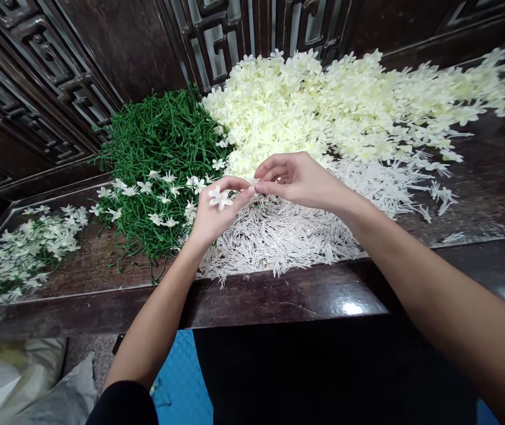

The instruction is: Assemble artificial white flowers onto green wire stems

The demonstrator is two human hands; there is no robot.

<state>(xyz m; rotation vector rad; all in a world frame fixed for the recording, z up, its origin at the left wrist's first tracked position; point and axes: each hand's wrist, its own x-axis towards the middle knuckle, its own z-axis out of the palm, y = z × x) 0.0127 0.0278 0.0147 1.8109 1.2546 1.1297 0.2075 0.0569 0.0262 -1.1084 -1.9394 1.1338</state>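
My left hand [210,221] is closed, with a white artificial flower [220,198] showing at the base of its thumb and index finger. The fingertips of my right hand [299,182] are pinched together and meet the left fingertips. A small pale piece seems to lie between them, too small to name. Beneath both hands spreads a heap of thin white plastic pieces [279,236]. Cream-white flower petals [279,112] are piled just behind. Left of my hands lies a mound of green plastic stems [159,136], with several white flowers [164,220] on its front part.
More white flowers on green stems [26,254] lie at the far left of the dark wooden bench [88,260]. A carved wooden backrest [133,47] rises behind the piles. Pale sacks [35,378] and a blue surface [186,378] are below the bench edge.
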